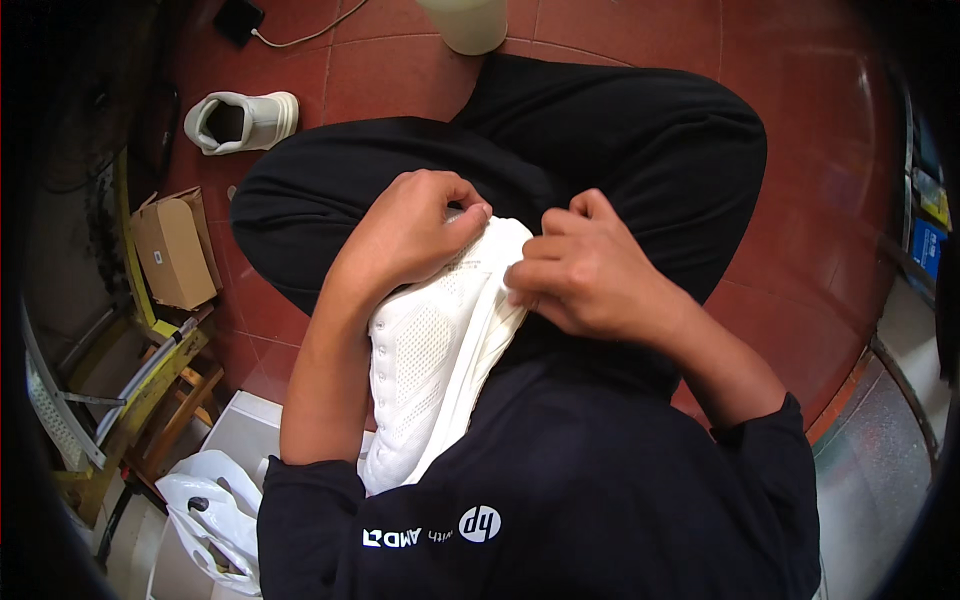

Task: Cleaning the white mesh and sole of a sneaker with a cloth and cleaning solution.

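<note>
A white lace-up sneaker [424, 341] without laces lies tilted across my lap, its toe end against my dark shirt. Its mesh upper and row of eyelets face up, and the side of the pale sole [491, 330] is turned to the right. My left hand [420, 225] grips the heel end, thumb on the outside and fingers partly hidden around the collar. At the heel end of the sole, my right hand [585, 270] has its fingers curled, with the fingertips touching the edge. Whether something small is pinched in them cannot be made out.
Another pale sneaker [281, 112] stands on the red tiled floor beyond my knee. A translucent plastic bucket [472, 30] is ahead, and a black device [238, 21] with a white cable lies far left. Along the left are a cardboard box [172, 251], a yellow frame [154, 390] and a white plastic bag [210, 517].
</note>
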A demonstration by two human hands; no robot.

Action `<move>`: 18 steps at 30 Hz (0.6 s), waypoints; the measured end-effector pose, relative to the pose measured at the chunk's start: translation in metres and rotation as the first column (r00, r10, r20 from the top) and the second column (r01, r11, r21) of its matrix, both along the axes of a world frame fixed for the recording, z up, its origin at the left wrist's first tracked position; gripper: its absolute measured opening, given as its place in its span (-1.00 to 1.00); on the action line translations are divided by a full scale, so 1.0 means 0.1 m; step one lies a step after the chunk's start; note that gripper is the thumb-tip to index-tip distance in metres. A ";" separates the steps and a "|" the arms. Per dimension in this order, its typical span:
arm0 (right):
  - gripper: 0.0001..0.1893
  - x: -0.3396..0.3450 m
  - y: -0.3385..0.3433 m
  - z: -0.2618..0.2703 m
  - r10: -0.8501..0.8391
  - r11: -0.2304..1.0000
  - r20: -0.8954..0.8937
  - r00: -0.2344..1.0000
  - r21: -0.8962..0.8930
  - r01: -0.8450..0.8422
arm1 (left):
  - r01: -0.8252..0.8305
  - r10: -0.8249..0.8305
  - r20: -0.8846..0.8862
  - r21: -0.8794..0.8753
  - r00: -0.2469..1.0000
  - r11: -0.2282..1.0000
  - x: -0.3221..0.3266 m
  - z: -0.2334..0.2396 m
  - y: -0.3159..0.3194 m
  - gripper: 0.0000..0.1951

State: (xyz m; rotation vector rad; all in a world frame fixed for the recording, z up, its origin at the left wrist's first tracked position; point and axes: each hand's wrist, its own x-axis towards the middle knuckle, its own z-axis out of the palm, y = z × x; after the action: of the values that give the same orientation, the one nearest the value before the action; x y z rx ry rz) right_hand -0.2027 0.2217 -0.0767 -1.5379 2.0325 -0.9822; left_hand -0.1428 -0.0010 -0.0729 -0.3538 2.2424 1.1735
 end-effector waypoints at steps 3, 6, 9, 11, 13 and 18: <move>-0.84 -0.03 -0.04 -0.04 -0.002 1.000 -0.059 0.998 0.013 0.002 | 0.040 -0.043 -0.051 -0.065 0.998 0.997 -0.01 -0.02 0.00 -0.72; -0.85 -0.07 -0.03 -0.09 0.026 0.999 -0.111 0.993 0.022 -0.024 | -0.005 -0.001 -0.106 -0.061 0.994 0.998 0.02 -0.06 0.03 -0.70; -0.85 -0.05 -0.02 -0.14 0.028 1.000 -0.138 0.990 0.005 -0.028 | 0.001 -0.005 -0.060 -0.074 0.998 0.997 0.01 -0.04 0.02 -0.70; -0.85 -0.06 -0.02 -0.15 0.015 1.000 -0.143 0.990 -0.014 -0.017 | 0.010 -0.016 -0.077 -0.083 0.997 0.996 0.00 -0.05 0.04 -0.70; -0.86 -0.11 0.01 -0.17 -0.026 1.000 -0.232 0.972 -0.013 0.024 | 0.028 -0.036 -0.088 -0.093 0.995 0.995 0.00 -0.04 0.04 -0.70; -0.83 -0.23 0.06 -0.16 -0.053 0.998 -0.207 0.977 -0.051 0.044 | -0.015 0.015 -0.001 -0.028 1.000 1.000 -0.01 0.01 0.00 -0.72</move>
State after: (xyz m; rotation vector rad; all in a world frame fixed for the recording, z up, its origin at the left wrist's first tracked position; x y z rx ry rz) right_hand -0.2261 0.2273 -0.0924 -1.6852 2.2130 -0.9261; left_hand -0.1436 -0.0008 -0.0715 -0.3818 2.2619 1.1512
